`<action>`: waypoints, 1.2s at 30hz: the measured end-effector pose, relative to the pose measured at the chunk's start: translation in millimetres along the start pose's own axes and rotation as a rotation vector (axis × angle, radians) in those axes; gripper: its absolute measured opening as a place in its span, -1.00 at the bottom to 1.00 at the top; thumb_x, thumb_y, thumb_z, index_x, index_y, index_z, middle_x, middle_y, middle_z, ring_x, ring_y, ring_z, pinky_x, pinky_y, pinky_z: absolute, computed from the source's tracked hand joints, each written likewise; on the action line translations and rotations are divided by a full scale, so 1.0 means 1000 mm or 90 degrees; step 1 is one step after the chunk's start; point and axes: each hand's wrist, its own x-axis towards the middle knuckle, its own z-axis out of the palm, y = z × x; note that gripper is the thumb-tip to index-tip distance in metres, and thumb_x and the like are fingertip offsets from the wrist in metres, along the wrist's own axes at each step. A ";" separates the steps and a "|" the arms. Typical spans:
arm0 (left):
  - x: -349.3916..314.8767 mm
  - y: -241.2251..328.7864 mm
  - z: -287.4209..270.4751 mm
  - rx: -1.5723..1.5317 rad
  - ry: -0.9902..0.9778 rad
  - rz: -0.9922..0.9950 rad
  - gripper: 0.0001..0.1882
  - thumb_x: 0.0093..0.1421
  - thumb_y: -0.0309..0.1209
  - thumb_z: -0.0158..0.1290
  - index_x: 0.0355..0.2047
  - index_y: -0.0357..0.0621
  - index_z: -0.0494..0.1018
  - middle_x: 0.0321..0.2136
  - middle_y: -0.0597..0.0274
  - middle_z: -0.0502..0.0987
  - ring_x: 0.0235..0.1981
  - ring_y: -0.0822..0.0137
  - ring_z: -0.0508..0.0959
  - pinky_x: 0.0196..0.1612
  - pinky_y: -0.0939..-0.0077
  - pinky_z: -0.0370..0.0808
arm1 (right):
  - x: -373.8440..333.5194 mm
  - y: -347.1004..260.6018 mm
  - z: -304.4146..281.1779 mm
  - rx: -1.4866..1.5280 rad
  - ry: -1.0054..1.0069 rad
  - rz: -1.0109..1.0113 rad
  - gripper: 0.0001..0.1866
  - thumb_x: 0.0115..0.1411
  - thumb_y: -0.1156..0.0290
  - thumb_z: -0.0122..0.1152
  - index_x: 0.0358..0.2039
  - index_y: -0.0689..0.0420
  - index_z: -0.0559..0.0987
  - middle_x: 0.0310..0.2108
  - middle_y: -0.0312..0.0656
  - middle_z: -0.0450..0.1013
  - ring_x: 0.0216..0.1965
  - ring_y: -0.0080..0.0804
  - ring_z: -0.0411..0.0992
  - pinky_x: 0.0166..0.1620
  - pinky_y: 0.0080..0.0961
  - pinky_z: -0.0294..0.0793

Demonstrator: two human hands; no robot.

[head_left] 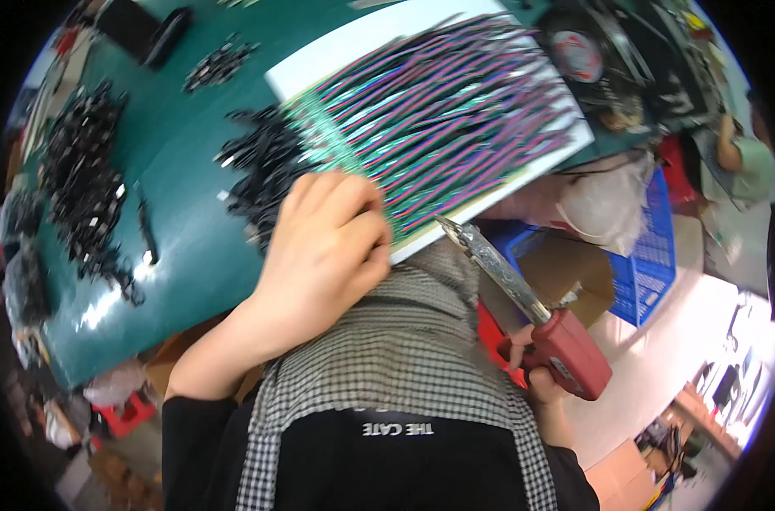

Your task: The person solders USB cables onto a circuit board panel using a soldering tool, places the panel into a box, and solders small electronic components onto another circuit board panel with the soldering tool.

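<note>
My left hand (324, 243) is closed, its fingers curled down at the near left corner of a white board (490, 204). What its fingertips hold, if anything, is hidden. Rows of thin multicoloured wires (439, 111) lie side by side across the board. Beside my left hand, a bunch of black cables with small connectors (264, 162) meets the left ends of the wires. My right hand (541, 379) is wrapped round the handle of a red soldering gun (571, 353). The gun's metal tip points up and left, close to the board's near edge.
On the green table (179, 204) are a large heap of black cables (85, 170), a smaller pile of parts (221, 64) and a thin black tool (146, 226). A round dark device (579, 55) stands beyond the board. A blue crate (647, 264) and a cardboard box (566, 268) sit at right.
</note>
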 end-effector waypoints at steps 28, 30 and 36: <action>-0.034 -0.013 -0.006 0.236 -0.024 -0.080 -0.14 -0.26 -0.17 0.30 0.11 -0.04 0.27 0.14 0.00 0.20 0.11 0.08 0.22 0.02 0.14 0.20 | 0.151 -0.056 0.002 0.798 -0.232 -0.103 -0.22 0.26 0.28 0.01 0.31 0.13 -0.22 0.32 0.16 -0.27 0.31 0.04 -0.12 0.27 -0.08 0.07; -0.036 -0.014 -0.007 0.220 -0.016 -0.069 -0.21 -0.25 -0.25 0.28 0.08 -0.06 0.30 0.08 0.03 0.24 0.05 0.05 0.27 0.03 0.16 0.23 | 0.176 -0.056 0.033 0.824 -0.262 0.010 -0.25 0.27 0.08 -0.07 0.29 0.19 -0.13 0.27 0.27 -0.18 0.29 0.16 -0.11 0.27 -0.04 0.07; -0.044 -0.014 -0.013 0.206 0.013 -0.044 -0.24 -0.27 -0.23 0.24 0.04 -0.08 0.34 -0.07 0.12 0.31 -0.03 0.12 0.30 -0.01 0.20 0.23 | 0.238 -0.052 0.093 0.562 -0.222 0.072 -0.32 0.27 0.01 -0.08 0.22 0.21 0.07 0.18 0.21 0.10 0.24 0.07 0.07 0.22 -0.23 0.21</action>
